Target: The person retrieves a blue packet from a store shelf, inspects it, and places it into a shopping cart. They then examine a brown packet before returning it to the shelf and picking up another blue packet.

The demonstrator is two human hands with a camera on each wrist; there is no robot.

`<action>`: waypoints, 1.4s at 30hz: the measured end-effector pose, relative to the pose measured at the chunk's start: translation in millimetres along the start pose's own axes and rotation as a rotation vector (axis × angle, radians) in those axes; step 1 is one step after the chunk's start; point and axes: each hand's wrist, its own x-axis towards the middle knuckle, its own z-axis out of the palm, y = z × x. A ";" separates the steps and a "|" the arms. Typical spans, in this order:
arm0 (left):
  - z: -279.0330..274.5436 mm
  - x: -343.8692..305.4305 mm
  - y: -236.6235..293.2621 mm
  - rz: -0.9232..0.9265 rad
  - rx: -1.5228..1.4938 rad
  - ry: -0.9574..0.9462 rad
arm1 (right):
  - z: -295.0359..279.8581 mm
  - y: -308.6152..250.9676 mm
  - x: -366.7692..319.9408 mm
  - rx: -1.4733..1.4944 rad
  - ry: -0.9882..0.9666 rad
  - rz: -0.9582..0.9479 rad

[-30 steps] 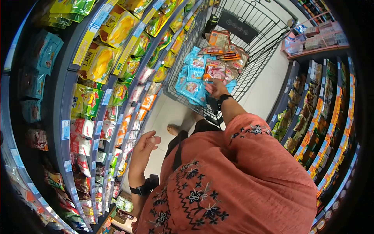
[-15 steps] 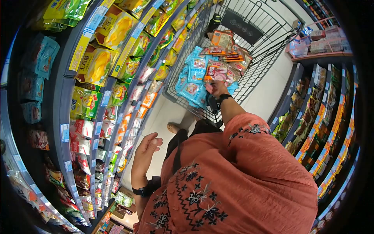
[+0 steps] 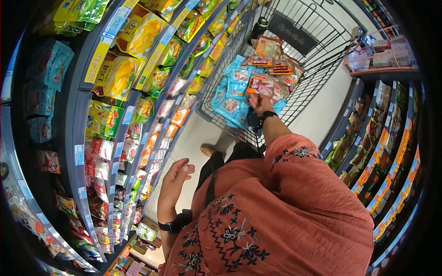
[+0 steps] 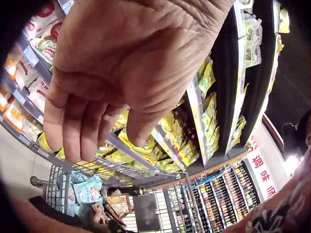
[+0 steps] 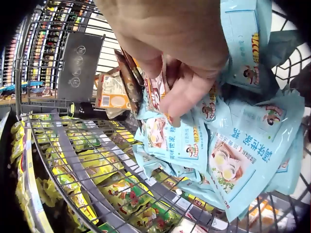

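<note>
My right hand reaches into the shopping cart and pinches the near edge of a red-and-orange food packet with a clear window. In the right wrist view thumb and fingers curl over that packet, hiding most of it. Light-blue seasoning packets lie under and beside this hand, overlapping in a pile. More orange and brown packets are heaped farther along the cart. My left hand hangs in the air beside the body, holding nothing, its fingers relaxed; the left wrist view shows its palm.
The wire cart has a dark panel at its far end and a dark bottle near it. Shelves with yellow packets rise on the left. On the right stand more shelves of bagged goods. Pale floor shows between.
The cart and its packets sit slightly farther right in the head view. My right hand stays at the red-and-orange packet. The left hand has barely shifted.
</note>
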 end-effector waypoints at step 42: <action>-268.7 -160.5 -4.6 0.815 -0.712 0.251 | 308.9 186.2 -541.2 -1.331 -1.699 -0.197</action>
